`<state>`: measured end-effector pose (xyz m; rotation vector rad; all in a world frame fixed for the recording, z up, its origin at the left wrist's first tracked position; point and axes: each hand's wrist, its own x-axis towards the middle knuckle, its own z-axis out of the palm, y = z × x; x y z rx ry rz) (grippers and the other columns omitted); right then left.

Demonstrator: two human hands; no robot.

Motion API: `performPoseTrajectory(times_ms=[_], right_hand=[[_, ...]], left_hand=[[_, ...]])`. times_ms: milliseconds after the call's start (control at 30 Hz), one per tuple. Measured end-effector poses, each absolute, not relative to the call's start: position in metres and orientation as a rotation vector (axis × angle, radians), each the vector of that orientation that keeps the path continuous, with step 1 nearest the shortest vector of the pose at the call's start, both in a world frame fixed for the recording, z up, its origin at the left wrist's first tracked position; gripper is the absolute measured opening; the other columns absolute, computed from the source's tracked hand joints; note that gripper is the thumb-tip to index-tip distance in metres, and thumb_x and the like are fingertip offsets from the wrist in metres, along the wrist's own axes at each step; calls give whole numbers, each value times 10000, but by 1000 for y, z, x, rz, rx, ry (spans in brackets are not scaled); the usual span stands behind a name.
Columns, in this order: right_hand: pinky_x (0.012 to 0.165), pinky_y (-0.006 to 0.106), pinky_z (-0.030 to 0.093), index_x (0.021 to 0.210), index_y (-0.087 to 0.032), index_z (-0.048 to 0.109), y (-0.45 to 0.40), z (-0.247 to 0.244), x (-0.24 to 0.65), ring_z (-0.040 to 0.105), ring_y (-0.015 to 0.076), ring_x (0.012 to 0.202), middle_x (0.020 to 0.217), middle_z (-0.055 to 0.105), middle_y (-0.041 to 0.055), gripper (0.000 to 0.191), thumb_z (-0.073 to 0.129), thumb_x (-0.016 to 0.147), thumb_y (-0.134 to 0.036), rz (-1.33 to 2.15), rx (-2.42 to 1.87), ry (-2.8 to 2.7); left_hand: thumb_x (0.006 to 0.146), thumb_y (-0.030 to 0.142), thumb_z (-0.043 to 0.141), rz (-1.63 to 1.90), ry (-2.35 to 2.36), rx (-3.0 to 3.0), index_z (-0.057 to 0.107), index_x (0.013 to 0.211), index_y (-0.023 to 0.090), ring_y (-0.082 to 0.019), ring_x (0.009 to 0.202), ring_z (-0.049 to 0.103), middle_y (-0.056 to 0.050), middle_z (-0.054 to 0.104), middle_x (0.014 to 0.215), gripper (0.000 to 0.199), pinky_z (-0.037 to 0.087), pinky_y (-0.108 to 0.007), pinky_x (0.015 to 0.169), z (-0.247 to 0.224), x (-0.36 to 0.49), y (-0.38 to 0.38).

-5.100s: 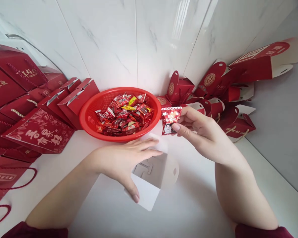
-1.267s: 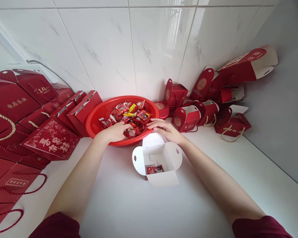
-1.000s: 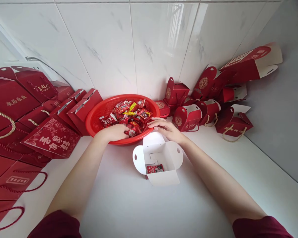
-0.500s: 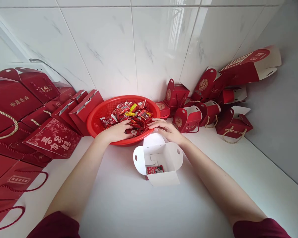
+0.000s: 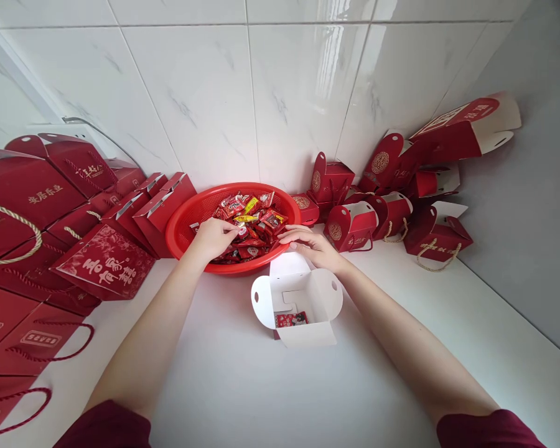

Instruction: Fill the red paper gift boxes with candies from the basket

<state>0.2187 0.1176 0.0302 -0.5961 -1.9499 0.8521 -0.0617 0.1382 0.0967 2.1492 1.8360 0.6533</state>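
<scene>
My left hand (image 5: 213,238) is over the left part of a red plastic basket (image 5: 173,233), its thumb and fingers pinched on a small red-and-white wrapped candy (image 5: 242,230). Many more wrapped candies (image 5: 261,223), mostly red with a few yellow ones, fill the basket. My right hand (image 5: 312,245) lies on the basket's right front rim with its fingers stretched out. Just in front of the basket stands an open gift box (image 5: 302,297), white inside, its flaps spread outward. One red packet (image 5: 292,319) lies at the bottom of that box.
Red gift boxes and bags (image 5: 107,264) with rope handles are stacked along the left. Several smaller red boxes (image 5: 351,224) stand right of the basket, some with open tops. A tiled wall (image 5: 205,106) closes off the back; a grey panel (image 5: 518,218) bounds the right.
My left hand has lifted from among the candies and drawn its fingers together in a pinch on one. My right hand stays on the rim. The view has tilted slightly.
</scene>
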Motion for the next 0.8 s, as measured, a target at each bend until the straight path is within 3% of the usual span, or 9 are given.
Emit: performPoseTrajectory(times_ms=[100, 200, 333, 600, 800], right_hand=[[1161, 441, 320, 1139, -290, 708, 118, 31, 219, 444, 188, 1356, 1240, 681, 41, 233, 559, 964, -331, 876, -598, -1944], [1159, 430, 325, 1120, -271, 715, 117, 39, 221, 440, 193, 1369, 1248, 681, 44, 234, 568, 956, -350, 937, -626, -1946], [1046, 412, 445, 1075, -233, 719, 103, 66, 226, 623, 207, 1147, 1141, 718, 55, 264, 556, 954, -401, 886, -776, -1831], [767, 317, 534, 966, -185, 708, 39, 118, 208, 674, 181, 834, 917, 736, 52, 256, 674, 873, -420, 1043, -846, -1817], [596, 259, 537, 892, -179, 686, 34, 119, 200, 658, 147, 734, 859, 708, 36, 274, 798, 750, -385, 1327, -736, -1501]], left_hand=[[804, 407, 664, 780, 1864, 2100, 802, 937, 247, -237, 770, 720, -30, 778, 828, 250, 555, -314, 772, 100, -62, 136], [780, 414, 704, 1088, 1802, 2031, 803, 918, 241, -228, 824, 724, -25, 781, 878, 241, 563, -295, 793, 108, -56, 128], [740, 348, 769, 1424, 1432, 1891, 799, 889, 219, -212, 867, 726, -25, 779, 905, 199, 583, -284, 818, 126, -39, 103], [757, 276, 784, 1304, 942, 1880, 786, 818, 200, -193, 835, 724, -43, 768, 881, 98, 608, -299, 806, 144, -4, 47], [763, 327, 791, 1140, 917, 1731, 728, 1002, 189, -203, 908, 714, -52, 757, 971, 284, 599, -306, 819, 141, -1, 45]])
